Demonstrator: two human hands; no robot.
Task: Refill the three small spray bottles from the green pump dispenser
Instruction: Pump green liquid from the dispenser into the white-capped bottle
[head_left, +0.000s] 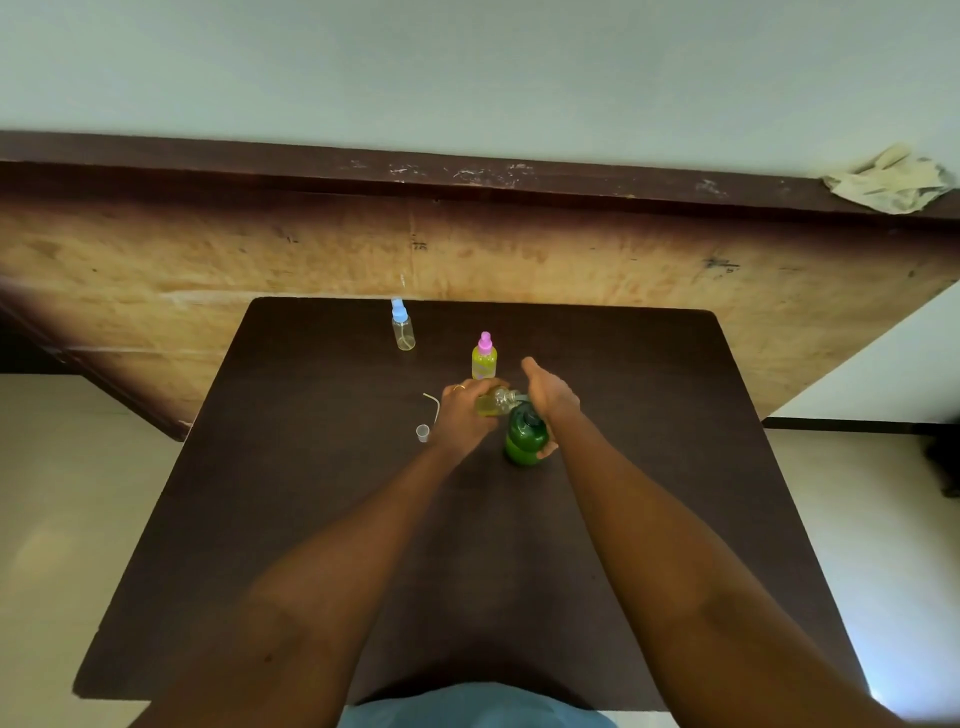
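The green pump dispenser (524, 439) stands on the dark table (311, 519) near its middle. My right hand (550, 397) rests on top of its pump head, fingers fairly straight. My left hand (462, 413) grips an uncapped small spray bottle (493, 404) with yellowish liquid, tilted with its mouth at the pump's nozzle. A pink-capped spray bottle (484, 358), filled with yellow-green liquid, stands just behind the hands. A blue-capped spray bottle (402, 326), nearly empty, stands further back on the left.
A small clear cap (423, 433) and a thin curved dip tube (433, 404) lie on the table left of my left hand. A wooden board (467, 249) leans behind the table. A crumpled cloth (891, 182) sits on the ledge at top right.
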